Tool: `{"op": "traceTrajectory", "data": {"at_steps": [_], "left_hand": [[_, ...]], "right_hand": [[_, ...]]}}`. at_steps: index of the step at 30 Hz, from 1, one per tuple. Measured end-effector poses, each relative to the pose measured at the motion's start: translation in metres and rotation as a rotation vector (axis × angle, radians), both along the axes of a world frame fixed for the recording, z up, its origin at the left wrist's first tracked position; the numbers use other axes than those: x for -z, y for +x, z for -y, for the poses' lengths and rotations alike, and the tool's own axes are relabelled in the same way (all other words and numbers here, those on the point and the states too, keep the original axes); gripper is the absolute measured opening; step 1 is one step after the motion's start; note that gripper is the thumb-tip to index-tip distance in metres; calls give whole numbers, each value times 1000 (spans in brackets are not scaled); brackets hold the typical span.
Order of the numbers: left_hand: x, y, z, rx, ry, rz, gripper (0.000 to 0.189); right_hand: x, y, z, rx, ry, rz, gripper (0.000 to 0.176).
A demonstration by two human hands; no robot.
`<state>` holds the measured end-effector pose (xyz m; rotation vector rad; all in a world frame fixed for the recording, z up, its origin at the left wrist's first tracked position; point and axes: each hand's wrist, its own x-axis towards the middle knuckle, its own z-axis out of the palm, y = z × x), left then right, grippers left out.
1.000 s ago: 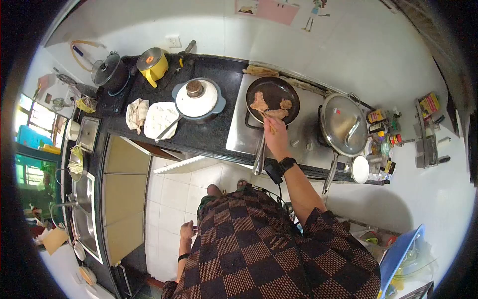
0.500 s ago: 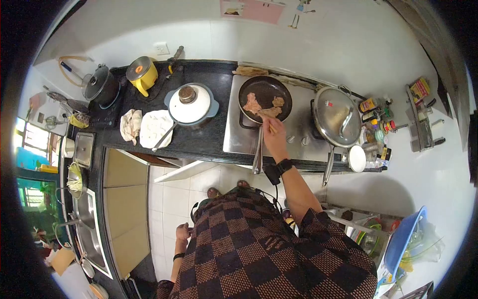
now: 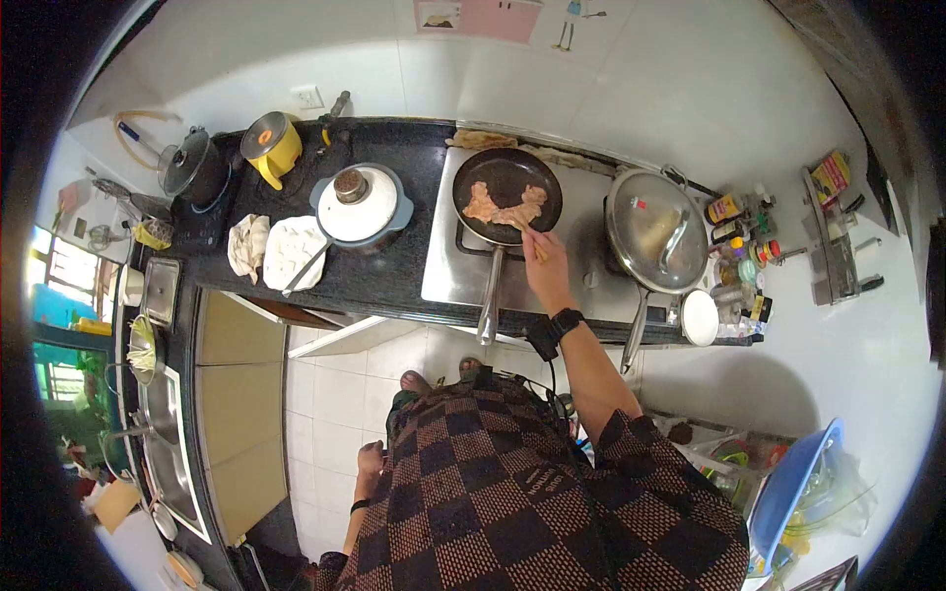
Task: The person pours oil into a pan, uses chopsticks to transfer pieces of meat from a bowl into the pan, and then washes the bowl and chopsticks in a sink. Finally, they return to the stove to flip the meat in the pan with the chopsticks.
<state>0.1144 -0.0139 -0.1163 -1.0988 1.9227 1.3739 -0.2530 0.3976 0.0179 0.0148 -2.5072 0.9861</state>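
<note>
My right hand [image 3: 544,258] is closed on a thin wooden utensil, probably chopsticks, whose far end reaches into a dark frying pan [image 3: 508,175]. Pale pink meat [image 3: 505,211] lies in the pan in a curved strip, with the utensil's tip at its lower edge. The pan rests on the steel stove, and its handle [image 3: 490,307] points toward me, to the left of my right hand. Low beside my body at the left, my left hand [image 3: 370,458] hangs with its fingers curled; whether it holds anything is hidden.
Right of the pan stands a larger lidded pan [image 3: 657,231], with bottles [image 3: 734,271] and a white bowl [image 3: 700,318] beyond. To the left are a white-lidded pot [image 3: 361,204], a covered white dish [image 3: 296,254], a cloth [image 3: 248,246] and a yellow pot [image 3: 273,148].
The view has shifted slightly, so the stove appears further left. In the pan, the separate right piece now joins the rest of the meat in one curved strip.
</note>
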Motion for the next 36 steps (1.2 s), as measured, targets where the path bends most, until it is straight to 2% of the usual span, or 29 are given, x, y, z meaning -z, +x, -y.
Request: {"op": "traceTrajectory", "data": {"at_steps": [5,7,9,11,16,18,25,33,36], "left_hand": [[12,22,-23,31,-35,33,44],[40,39,-18,716,-320,-137,41],[118,71,-9,827,-367,-189,40],[129,75,-14,879,-394,-217,39],[113,71,-20,635,-275,-119,40],[100,65,-23,499,-224,-87,40],[46,29,-40,119,-57,-18,39],[14,-4,-53,-62,10,3,38],[38,-3,-45,-84,73,-14,40]], "right_hand": [[-2,6,-9,1,72,-12,25],[-6,7,-11,-19,70,-1,25],[-13,4,-10,-51,-3,16,20],[-8,1,-11,-84,-11,-5,23],[-9,5,-15,-72,-40,16,27],[-5,6,-24,21,46,-11,27],[-2,7,-24,-60,-27,57,27],[-4,2,-39,3,-71,76,25],[-8,4,-38,-57,-18,75,23]]}}
